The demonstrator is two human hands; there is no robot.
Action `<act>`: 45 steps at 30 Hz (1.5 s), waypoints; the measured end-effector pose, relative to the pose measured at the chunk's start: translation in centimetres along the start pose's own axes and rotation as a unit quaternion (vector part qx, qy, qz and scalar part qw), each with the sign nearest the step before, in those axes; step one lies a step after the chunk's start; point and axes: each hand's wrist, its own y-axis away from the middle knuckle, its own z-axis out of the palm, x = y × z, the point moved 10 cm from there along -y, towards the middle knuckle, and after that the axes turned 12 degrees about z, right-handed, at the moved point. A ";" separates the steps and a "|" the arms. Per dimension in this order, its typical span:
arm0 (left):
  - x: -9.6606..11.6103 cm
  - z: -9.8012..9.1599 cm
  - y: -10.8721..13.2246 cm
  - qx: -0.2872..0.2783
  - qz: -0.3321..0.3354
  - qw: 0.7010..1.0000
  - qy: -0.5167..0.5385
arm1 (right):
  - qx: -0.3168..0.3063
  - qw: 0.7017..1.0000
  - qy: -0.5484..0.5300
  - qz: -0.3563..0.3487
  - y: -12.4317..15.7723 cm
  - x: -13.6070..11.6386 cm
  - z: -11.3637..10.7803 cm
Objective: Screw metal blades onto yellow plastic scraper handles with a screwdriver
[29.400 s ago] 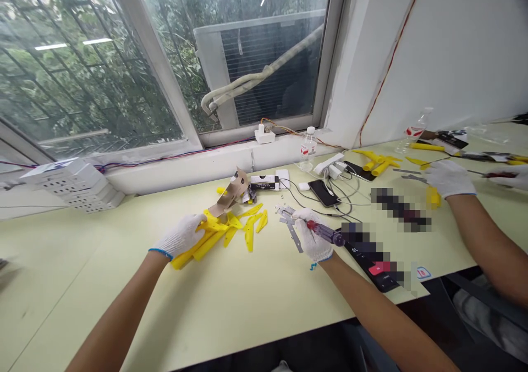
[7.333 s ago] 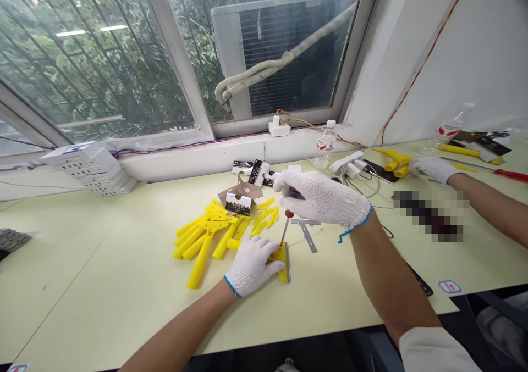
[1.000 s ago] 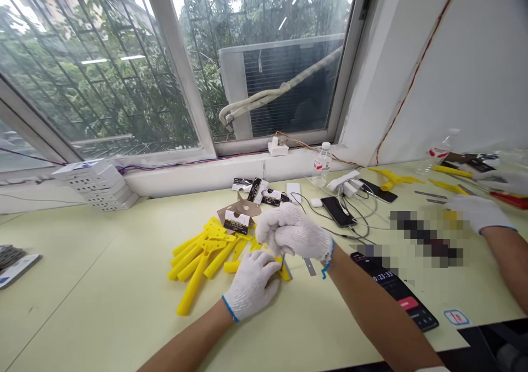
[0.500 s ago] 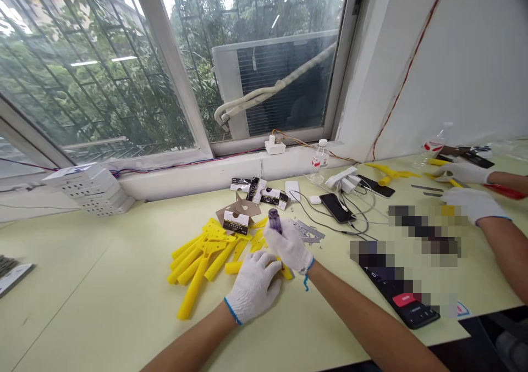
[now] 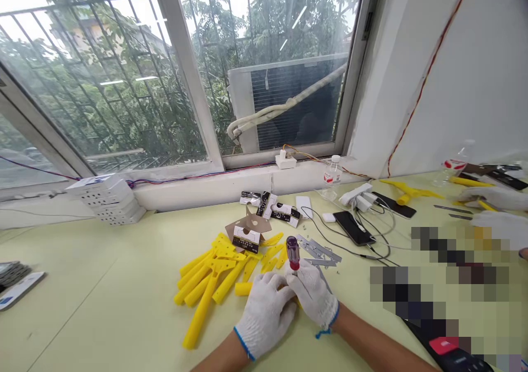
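Both my hands wear white knitted gloves with blue cuffs. My left hand [image 5: 267, 312] closes over a yellow plastic piece [image 5: 243, 289], whose end sticks out on its left. Beside it, my right hand [image 5: 312, 295] grips a screwdriver [image 5: 293, 254] with a purple and red handle, standing upright at its fingers. The two hands touch or nearly touch. Left of them lies a pile of yellow handles [image 5: 202, 306], with smaller flat yellow pieces [image 5: 270, 256] behind. Thin metal blades [image 5: 319, 251] and small screws lie just beyond my right hand.
Behind the pile are an opened cardboard box [image 5: 246, 240] and black-and-white packets [image 5: 284, 212]. A phone [image 5: 353, 228], cables, a power strip [image 5: 355, 194] and a bottle [image 5: 331, 177] stand at the right. White boxes [image 5: 109, 199] are stacked at left. Another person's gloved hands [image 5: 501, 226] work far right.
The view has shifted, so things sit lower in the picture. My right hand now sits lower on the screwdriver, whose red collar and shaft have come into sight. The other person's hands are further toward the right edge.
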 end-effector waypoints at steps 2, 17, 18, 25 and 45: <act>-0.2 0.1 0.1 0.004 0.001 1.000 -0.006 | 0.045 0.997 -0.010 -0.064 1.0 -0.2 -1.0; -1.1 1.2 -1.1 0.030 0.014 0.999 -0.006 | -0.167 0.983 -0.052 0.054 0.8 2.5 -0.4; -1.2 1.3 -1.1 0.028 0.014 1.000 -0.003 | -0.170 0.982 -0.062 0.052 0.9 2.4 -0.3; -1.2 1.9 -0.8 0.009 0.003 1.000 -0.024 | -0.175 0.984 -0.039 0.010 1.9 2.0 0.9; -1.0 0.1 -0.5 0.078 0.013 0.995 0.054 | -0.064 0.996 0.026 -0.050 2.0 2.4 0.8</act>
